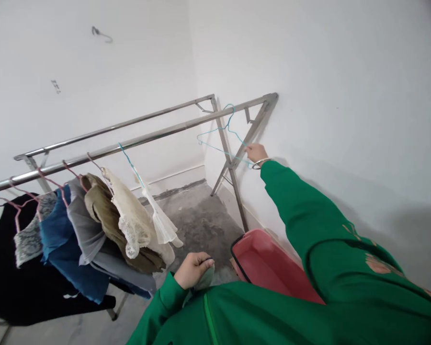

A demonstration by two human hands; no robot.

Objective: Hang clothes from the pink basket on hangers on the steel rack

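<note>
My right hand (256,153) reaches out to a teal wire hanger (227,126) and pinches its right shoulder. The hanger's hook is over the near metal rail (172,130), and nothing hangs on it. Close to my body, my left hand (192,270) is closed on a pale cloth (206,279), mostly hidden below the fist; its kind I cannot make out. Left of the bare hanger, a white garment (160,218) hangs from another teal hanger (131,164).
Several clothes hang on pink hangers at left, among them a cream lace top (129,211), a blue garment (62,235) and a black one (28,287). A red plastic tub (269,263) stands on the floor by the right wall. Crossed legs (232,164) support the rack.
</note>
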